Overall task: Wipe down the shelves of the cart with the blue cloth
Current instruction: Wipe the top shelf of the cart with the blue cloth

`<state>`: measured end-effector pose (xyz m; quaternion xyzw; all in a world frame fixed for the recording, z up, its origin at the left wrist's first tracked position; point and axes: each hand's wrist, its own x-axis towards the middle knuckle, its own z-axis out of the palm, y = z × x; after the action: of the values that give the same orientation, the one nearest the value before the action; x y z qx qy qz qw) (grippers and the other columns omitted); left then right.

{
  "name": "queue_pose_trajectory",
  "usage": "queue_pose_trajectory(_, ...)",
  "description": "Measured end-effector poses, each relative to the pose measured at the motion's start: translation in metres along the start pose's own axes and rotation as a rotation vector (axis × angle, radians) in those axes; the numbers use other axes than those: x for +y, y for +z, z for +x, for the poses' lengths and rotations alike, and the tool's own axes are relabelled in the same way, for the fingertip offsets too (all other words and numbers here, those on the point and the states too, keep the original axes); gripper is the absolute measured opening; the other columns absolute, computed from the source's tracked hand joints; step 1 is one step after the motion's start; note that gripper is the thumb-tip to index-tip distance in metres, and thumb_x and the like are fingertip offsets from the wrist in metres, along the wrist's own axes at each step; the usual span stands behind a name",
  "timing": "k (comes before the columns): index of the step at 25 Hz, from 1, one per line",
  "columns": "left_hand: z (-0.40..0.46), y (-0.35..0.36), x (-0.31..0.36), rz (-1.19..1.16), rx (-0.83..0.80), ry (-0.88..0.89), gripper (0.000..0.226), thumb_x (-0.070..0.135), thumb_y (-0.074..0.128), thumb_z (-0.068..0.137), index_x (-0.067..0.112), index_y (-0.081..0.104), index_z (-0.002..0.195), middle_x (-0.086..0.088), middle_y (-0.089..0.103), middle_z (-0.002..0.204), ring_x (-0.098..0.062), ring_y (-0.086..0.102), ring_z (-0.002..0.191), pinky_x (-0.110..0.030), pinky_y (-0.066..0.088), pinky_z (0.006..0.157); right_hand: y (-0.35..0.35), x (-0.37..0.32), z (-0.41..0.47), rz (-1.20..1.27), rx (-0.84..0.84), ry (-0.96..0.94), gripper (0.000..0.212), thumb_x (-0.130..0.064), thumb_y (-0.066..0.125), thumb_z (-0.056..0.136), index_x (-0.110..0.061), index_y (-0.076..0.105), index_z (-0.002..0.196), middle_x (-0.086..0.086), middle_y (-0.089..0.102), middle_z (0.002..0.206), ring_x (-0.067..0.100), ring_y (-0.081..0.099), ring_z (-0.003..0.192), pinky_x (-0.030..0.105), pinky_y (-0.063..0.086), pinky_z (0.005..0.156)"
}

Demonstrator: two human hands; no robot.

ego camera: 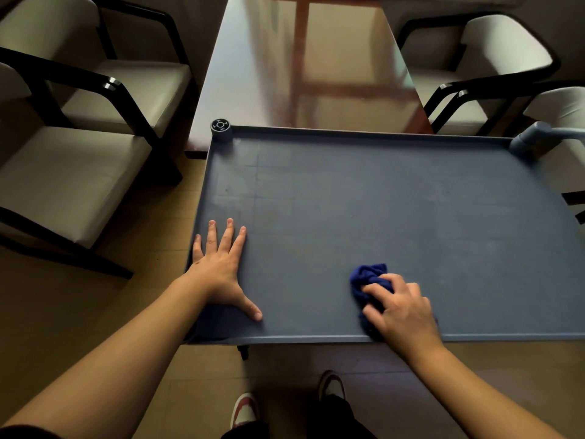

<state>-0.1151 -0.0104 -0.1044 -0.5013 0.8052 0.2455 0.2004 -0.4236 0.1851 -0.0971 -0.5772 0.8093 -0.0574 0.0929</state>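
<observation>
Gripping crumpled blue cloth w/ right hand on matte cart shelf.

Right hand hid much of the cloth; the cart ran off the right edge, its lower shelves unseen beneath the top.

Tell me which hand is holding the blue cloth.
The right hand: it grips the bunched blue cloth on the cart's top shelf by the near rim. The left hand lies flat and empty, fingers spread, at the shelf's left edge.
</observation>
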Motion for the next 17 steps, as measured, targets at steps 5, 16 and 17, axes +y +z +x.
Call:
queue_pose_trajectory(5, -0.003, -0.004, 0.004, -0.008, -0.005, -0.021, 0.186, 0.109, 0.06, 0.014, 0.031, -0.032, 0.156, -0.003, -0.045, 0.164, -0.037, -0.053, 0.14, -0.065, -0.028, 0.117, -0.006, 0.025, 0.006, 0.104, 0.036, 0.192, 0.028, -0.028, 0.071, 0.084, -0.033, 0.072, 0.112, 0.005, 0.059, 0.125, 0.039, 0.054, 0.104, 0.048, 0.051, 0.082)
queue_pose_trajectory(16, 0.017, -0.012, 0.01, -0.045, 0.119, -0.093, 0.187, 0.111, 0.055, 0.019, 0.019, -0.029, 0.159, -0.011, -0.038, 0.167, -0.04, -0.046, 0.144, -0.059, -0.02, 0.124, -0.023, -0.142, 0.126, 0.625, 0.294, -0.133, 0.03, -0.033, 0.064, 0.093, -0.03, 0.069, 0.122, 0.009, 0.061, 0.119, 0.036, 0.058, 0.105, 0.046, 0.049, 0.092)
queue_pose_trajectory(17, 0.019, -0.011, 0.01, -0.039, 0.121, -0.1, 0.187, 0.111, 0.054, 0.018, 0.018, -0.028, 0.159, -0.012, -0.037, 0.167, -0.04, -0.047, 0.144, -0.059, -0.02, 0.124, -0.017, -0.162, 0.14, 0.576, 0.271, -0.162, 0.032, -0.038, 0.062, 0.092, -0.032, 0.068, 0.123, 0.008, 0.061, 0.121, 0.036, 0.057, 0.106, 0.048, 0.05, 0.09)
